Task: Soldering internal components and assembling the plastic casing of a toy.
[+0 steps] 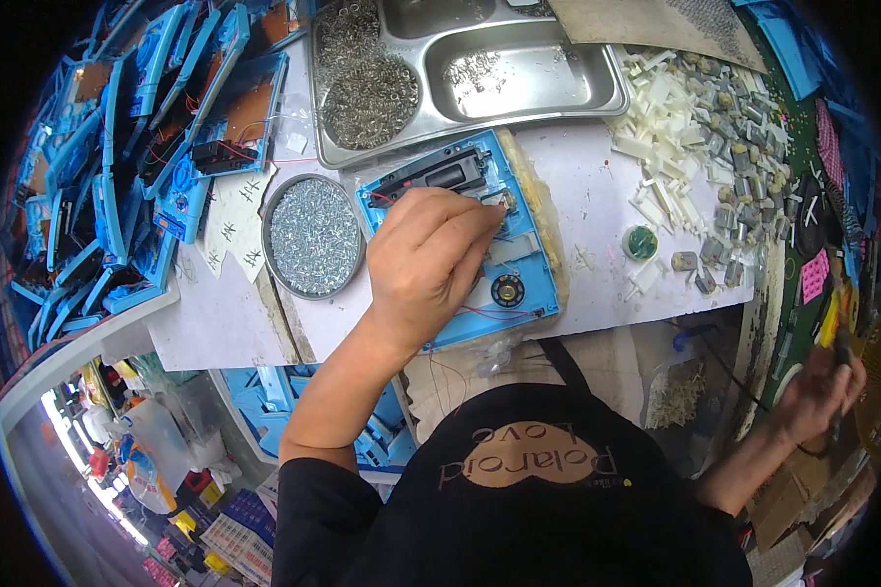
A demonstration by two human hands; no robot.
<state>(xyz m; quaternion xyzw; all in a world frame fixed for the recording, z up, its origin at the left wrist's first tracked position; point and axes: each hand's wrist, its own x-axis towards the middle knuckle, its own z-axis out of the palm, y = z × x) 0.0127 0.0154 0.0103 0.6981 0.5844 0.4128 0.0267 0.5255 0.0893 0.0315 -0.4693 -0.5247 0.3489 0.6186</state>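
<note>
Blue shell [533, 305] lies open on the bench [602, 289], directly in front of the person, partly over a yellowish wrapped pad [533, 191]. Shell carries a black module [450, 174], a round speaker [508, 290] and thin wires.

Left hand [423, 259] is over the shell, fingers [472, 233] bent and drawn together at a small metal part [499, 203] near the shell's right edge; whether they grip it or only press: cannot tell.

Right hand [820, 396] is well apart, off the bench's right side, fingers closed around a yellow-and-black tool [831, 323].

Dish [315, 294] of silver screws: left of the shell. Metal tray [440, 127] with small metal pieces: beyond it. White parts [661, 137] and grey motors [749, 191]: heaped to the right, small green-filled pot [640, 242] near them. Many more blue shells [113, 186]: stacked at far left.
</note>
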